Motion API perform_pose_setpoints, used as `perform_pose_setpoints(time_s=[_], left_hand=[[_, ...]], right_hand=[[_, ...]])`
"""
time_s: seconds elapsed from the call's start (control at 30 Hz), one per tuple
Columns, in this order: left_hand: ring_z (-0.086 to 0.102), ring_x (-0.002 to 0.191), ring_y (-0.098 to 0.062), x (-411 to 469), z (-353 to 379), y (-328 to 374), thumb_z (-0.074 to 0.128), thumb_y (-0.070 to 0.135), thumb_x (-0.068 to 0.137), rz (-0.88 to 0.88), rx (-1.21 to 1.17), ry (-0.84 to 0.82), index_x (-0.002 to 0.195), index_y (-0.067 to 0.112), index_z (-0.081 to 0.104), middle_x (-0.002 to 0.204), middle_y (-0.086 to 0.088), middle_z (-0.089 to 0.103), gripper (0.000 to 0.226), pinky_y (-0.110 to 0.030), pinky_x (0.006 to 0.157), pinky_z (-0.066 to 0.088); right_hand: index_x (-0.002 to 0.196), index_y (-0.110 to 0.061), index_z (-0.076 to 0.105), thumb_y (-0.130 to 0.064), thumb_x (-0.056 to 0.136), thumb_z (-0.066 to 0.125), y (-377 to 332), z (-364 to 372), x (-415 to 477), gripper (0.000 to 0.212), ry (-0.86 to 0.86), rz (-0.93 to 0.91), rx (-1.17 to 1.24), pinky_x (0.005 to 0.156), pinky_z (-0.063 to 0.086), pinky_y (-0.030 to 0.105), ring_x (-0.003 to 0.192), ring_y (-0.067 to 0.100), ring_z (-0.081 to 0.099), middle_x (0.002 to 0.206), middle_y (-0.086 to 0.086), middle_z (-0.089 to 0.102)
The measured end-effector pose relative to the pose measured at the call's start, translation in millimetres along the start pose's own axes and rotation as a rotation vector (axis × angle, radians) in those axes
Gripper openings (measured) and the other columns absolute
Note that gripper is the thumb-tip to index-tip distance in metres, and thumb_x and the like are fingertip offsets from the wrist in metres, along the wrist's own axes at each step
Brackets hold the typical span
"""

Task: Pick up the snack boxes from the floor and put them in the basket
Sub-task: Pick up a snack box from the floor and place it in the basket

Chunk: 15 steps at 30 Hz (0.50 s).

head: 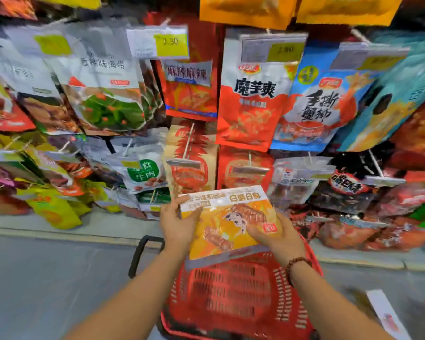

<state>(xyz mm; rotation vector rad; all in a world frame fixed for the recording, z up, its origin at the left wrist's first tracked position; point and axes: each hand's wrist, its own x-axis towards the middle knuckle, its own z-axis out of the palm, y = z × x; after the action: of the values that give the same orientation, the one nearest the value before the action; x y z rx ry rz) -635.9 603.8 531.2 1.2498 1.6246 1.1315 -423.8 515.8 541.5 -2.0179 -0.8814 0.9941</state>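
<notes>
– Yellow-orange card, flat and wide: that snack box (pixel 221 231) is looking light and fairly stiff, no?

– Light, I am guessing. Both hands are holding it over the far edge of the red basket (pixel 231 290), face up.

– How are they gripping?

– The left hand (pixel 178 225) is curling round the left edge, thumb on top. The right hand (pixel 276 238) is pinching the near right corner, fingers lying across the glossy face.

– Glossy is meaning slippery.

– Probably, so gripping the edges is suiting it better than pressing the middle, which may be denting.

– Anything else waiting?

– A white pack (pixel 383 312) is lying on the grey floor (pixel 47 278), just beside the basket's right edge.
</notes>
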Motion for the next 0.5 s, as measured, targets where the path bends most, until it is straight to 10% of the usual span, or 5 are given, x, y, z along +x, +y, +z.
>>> perform_pose_setpoints(time_s=[0.1, 0.23, 0.33, 0.5], left_hand=[[0.036, 0.128, -0.015, 10, -2, -42, 0.08, 0.018, 0.07, 0.042, 0.114, -0.223, 0.111, 0.027, 0.062, 0.142, -0.005, 0.037, 0.046, -0.024, 0.096, 0.032], [0.004, 0.142, -0.008, 22, 6, -111, 0.088, 0.022, 0.056, 0.046, 0.219, -0.556, 0.113, 0.046, 0.055, 0.153, 0.015, -0.011, 0.071, -0.041, 0.104, 0.038], [0.011, 0.143, -0.021, 21, 23, -165, 0.088, 0.031, 0.048, 0.045, 0.4, -0.662, 0.126, 0.04, 0.051, 0.157, -0.006, 0.002, 0.087, -0.04, 0.108, 0.034], [0.004, 0.144, -0.014, 10, 44, -270, 0.09, 0.025, 0.052, 0.123, 0.392, -0.778, 0.127, 0.044, 0.045, 0.156, -0.004, -0.01, 0.088, 0.005, 0.09, 0.026]], right_hand=[[0.103, -0.049, 0.051, -0.067, 0.037, 0.083, 36, 37, 10, 0.076, 0.042, 0.13, 0.0, 0.092, 0.049, 0.042, 0.096, 0.014, 0.062, 0.098, -0.016, 0.066], [0.12, -0.04, 0.046, -0.057, 0.042, 0.086, 86, 80, 18, 0.088, 0.064, 0.224, -0.06, 0.083, 0.052, 0.04, 0.093, 0.02, 0.064, 0.099, -0.006, 0.068], [0.119, -0.039, 0.038, -0.052, 0.047, 0.084, 136, 109, 24, 0.086, 0.078, 0.249, -0.133, 0.075, 0.053, 0.04, 0.085, 0.022, 0.065, 0.096, -0.006, 0.066], [0.134, -0.052, 0.029, -0.086, 0.035, 0.059, 227, 142, 37, 0.109, -0.021, 0.316, -0.275, 0.073, 0.05, 0.033, 0.084, 0.018, 0.064, 0.091, 0.0, 0.068]])
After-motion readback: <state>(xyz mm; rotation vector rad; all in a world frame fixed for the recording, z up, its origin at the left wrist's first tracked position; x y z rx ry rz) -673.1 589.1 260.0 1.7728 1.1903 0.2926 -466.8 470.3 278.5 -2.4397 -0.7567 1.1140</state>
